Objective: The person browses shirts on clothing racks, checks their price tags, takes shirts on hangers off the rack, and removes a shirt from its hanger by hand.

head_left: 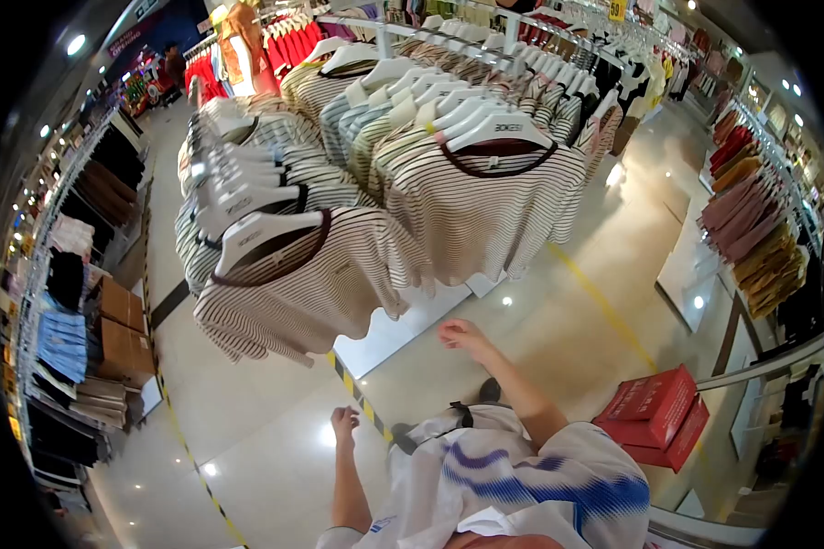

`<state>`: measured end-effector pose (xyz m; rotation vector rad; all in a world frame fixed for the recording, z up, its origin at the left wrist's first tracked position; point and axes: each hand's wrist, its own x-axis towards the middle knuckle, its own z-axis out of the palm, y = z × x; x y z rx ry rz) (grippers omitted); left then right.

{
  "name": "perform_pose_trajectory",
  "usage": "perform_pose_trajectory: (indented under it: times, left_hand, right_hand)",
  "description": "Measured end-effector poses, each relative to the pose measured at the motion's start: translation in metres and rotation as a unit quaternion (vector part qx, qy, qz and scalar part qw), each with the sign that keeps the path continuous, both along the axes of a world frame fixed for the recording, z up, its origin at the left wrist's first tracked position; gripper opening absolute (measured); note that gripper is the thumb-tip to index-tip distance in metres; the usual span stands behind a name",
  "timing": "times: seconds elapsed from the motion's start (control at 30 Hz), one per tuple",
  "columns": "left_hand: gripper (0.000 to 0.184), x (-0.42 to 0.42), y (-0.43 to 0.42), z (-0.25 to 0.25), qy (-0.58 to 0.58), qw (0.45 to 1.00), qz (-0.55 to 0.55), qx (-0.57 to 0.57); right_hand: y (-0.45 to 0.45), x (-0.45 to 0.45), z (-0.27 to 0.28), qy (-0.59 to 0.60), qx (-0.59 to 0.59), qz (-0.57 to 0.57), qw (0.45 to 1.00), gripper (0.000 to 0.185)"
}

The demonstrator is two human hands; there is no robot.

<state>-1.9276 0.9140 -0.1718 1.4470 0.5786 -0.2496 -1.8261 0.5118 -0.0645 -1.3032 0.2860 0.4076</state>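
My right hand (464,337) hangs in the air in front of my body, empty, its fingers loosely bent and apart. Below and to its left, my left hand (343,425) is also empty, with fingers half curled. Neither hand touches anything. Just beyond them stands a clothes rack with striped long-sleeved tops on white hangers. One striped top (288,288) faces me at the front left, nearest my left hand. Another striped top (499,206), with a dark neckline, faces me at the front right, beyond my right hand. A white hanger (499,131) carries it.
A white base board (403,331) lies under the rack. Red boxes (650,412) stand at my right. Brown cartons (122,331) sit by the left-hand clothes racks. More garments (751,201) hang along the right. Yellow-black tape (362,398) marks the shiny floor.
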Motion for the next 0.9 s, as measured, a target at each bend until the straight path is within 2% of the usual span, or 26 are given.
perform_pose_trajectory:
  times: [0.13,0.23,0.33,0.4,0.43,0.5,0.57,0.63,0.67,0.73,0.77,0.8,0.83,0.9]
  left_hand:
    - [0.016,0.038,-0.091,0.056,-0.071,0.993,-0.087,-0.030]
    - [0.016,0.058,-0.162,0.084,-0.090,0.986,-0.132,-0.040]
    - [0.015,0.084,-0.234,0.108,-0.113,0.976,-0.182,-0.040]
    - [0.015,0.099,-0.280,0.123,-0.122,0.970,-0.208,-0.033]
    - [0.015,0.105,-0.302,0.131,-0.135,0.964,-0.229,-0.023]
    - [0.015,0.110,-0.340,0.153,-0.148,0.957,-0.249,-0.015]
    - [0.015,0.115,-0.373,0.178,-0.158,0.947,-0.278,-0.019]
    - [0.016,0.119,-0.395,0.191,-0.165,0.942,-0.292,-0.011]
    - [0.016,0.120,-0.405,0.199,-0.173,0.936,-0.307,-0.006]
    - [0.017,0.124,-0.417,0.201,-0.201,0.920,-0.337,-0.004]
    - [0.017,0.124,-0.418,0.201,-0.199,0.919,-0.339,0.002]
    - [0.016,0.124,-0.420,0.205,-0.192,0.917,-0.350,0.003]
    - [0.015,0.127,-0.424,0.208,-0.188,0.914,-0.360,0.001]
    - [0.016,0.130,-0.426,0.207,-0.189,0.919,-0.346,0.015]
  right_hand:
    - [-0.055,-0.002,0.017,-0.032,0.022,-0.028,0.999,0.024]
    - [-0.108,-0.008,0.025,-0.043,0.030,-0.051,0.997,0.026]
    - [-0.158,-0.010,0.032,-0.088,0.025,-0.104,0.990,0.020]
    - [-0.194,-0.006,0.035,-0.155,-0.029,-0.166,0.973,0.022]
    - [-0.211,-0.002,0.045,-0.151,-0.028,-0.167,0.974,0.022]
    - [-0.241,0.011,0.072,-0.227,-0.183,-0.274,0.916,0.033]
    - [-0.266,0.026,0.114,-0.261,-0.216,-0.342,0.876,0.044]
    - [-0.290,0.056,0.128,-0.361,-0.302,-0.391,0.791,0.052]
    - [-0.300,0.071,0.135,-0.358,-0.298,-0.391,0.794,0.052]
    - [-0.318,0.091,0.142,-0.419,-0.485,-0.373,0.671,0.045]
    - [-0.319,0.091,0.138,-0.417,-0.481,-0.376,0.674,0.045]
    - [-0.322,0.092,0.133,-0.342,-0.452,-0.279,0.776,0.041]
    - [-0.327,0.097,0.131,-0.262,-0.413,-0.174,0.855,0.038]
    - [-0.316,0.094,0.114,-0.293,-0.412,-0.180,0.844,0.032]
